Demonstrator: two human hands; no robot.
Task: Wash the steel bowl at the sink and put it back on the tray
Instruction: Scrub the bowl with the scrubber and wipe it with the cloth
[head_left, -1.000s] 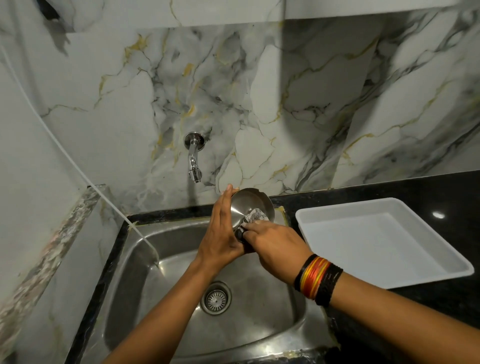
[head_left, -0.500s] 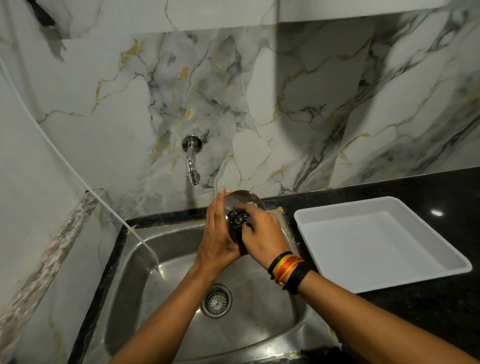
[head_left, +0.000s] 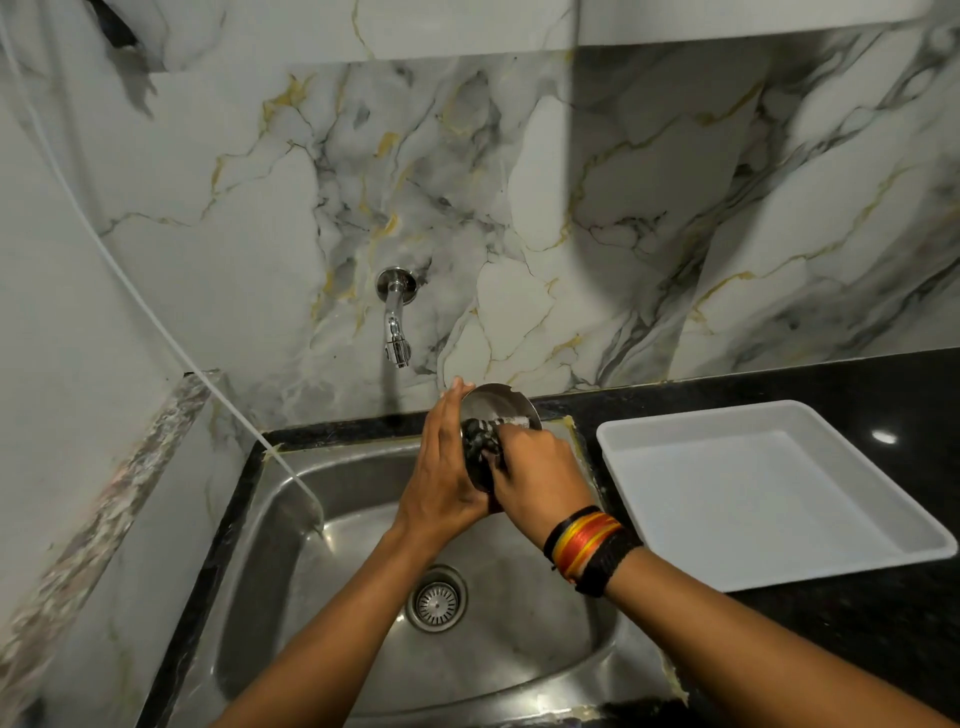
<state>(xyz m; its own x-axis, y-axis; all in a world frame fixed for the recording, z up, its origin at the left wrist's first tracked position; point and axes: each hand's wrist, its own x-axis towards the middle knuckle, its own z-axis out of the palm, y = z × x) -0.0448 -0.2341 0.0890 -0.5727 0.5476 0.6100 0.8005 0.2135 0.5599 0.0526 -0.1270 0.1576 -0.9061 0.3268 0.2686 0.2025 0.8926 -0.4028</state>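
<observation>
Your round, shiny steel bowl (head_left: 500, 406) sits tilted above the sink's (head_left: 363, 499) back edge; your left hand (head_left: 441, 467) cups it; your right hand (head_left: 537, 480) presses a dark, wadded scrubber (head_left: 480, 441) inside; the white rectangular tray (head_left: 769, 493) lies right, on the black tabletop (head_left: 857, 384).

White tray (head_left: 769, 499), gold-veined marble wall (head_left: 571, 208), black counter (head_left: 857, 639)
</observation>
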